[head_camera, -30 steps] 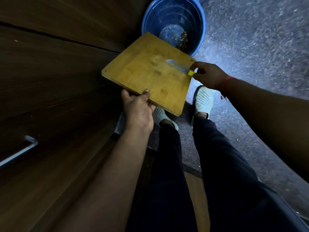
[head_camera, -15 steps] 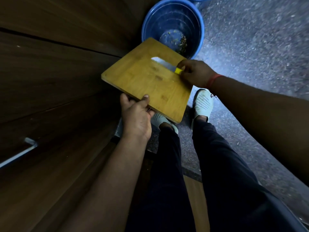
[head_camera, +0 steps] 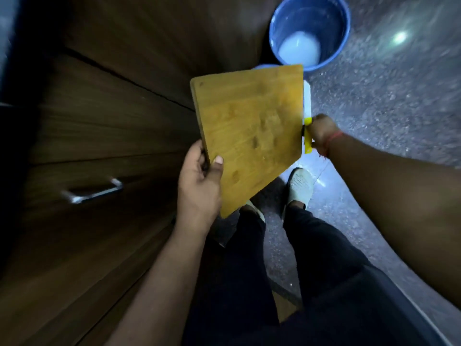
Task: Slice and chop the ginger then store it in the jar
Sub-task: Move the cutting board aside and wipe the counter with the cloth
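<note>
Gripping the cutting board (head_camera: 249,136) by its near-left edge, your left hand (head_camera: 199,186) tilts it before the blue bucket (head_camera: 309,28); your right hand (head_camera: 321,132) clutches the yellow-handled knife (head_camera: 308,141) beside the board's right edge.

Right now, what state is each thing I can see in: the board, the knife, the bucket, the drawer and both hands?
Cutting board: held up in the air, tilted, top face bare.
Knife: yellow handle gripped, blade mostly hidden behind the board.
Blue bucket: upright on the floor, uncovered; contents too blurred to tell.
Drawer: closed.
Left hand: grips the board's edge, thumb on top.
Right hand: holds the knife.
</note>
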